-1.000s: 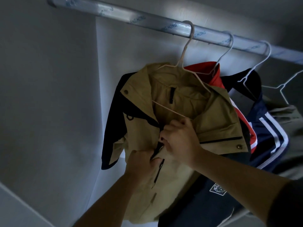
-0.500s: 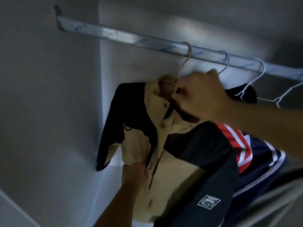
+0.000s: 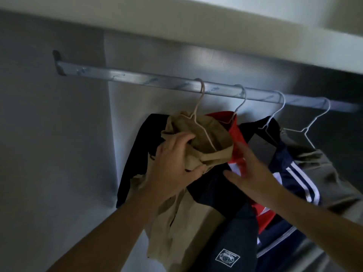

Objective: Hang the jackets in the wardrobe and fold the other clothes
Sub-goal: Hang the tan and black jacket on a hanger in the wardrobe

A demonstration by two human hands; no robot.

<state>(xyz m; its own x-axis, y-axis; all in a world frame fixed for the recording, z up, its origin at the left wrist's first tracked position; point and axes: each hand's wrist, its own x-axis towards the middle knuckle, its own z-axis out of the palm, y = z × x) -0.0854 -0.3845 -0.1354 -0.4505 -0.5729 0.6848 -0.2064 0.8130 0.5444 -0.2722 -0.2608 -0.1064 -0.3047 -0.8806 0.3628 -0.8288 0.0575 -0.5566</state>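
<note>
The tan jacket [image 3: 182,228] is being hung: left hand [image 3: 172,169] fingers pinch its collar, right hand [image 3: 253,173] fingers are spread, and its shoulder probably needs smoothing next.

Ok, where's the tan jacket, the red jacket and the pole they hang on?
tan jacket [image 3: 186,228]: head view, on its tan front panel.
red jacket [image 3: 234,133]: head view, on its collar.
pole [image 3: 137,77]: head view, on its bare left stretch.

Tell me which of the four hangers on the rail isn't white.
The leftmost hanger, beige, carrying the tan-and-black jacket that the left hand grips at the collar; the other three to its right are white.
</note>
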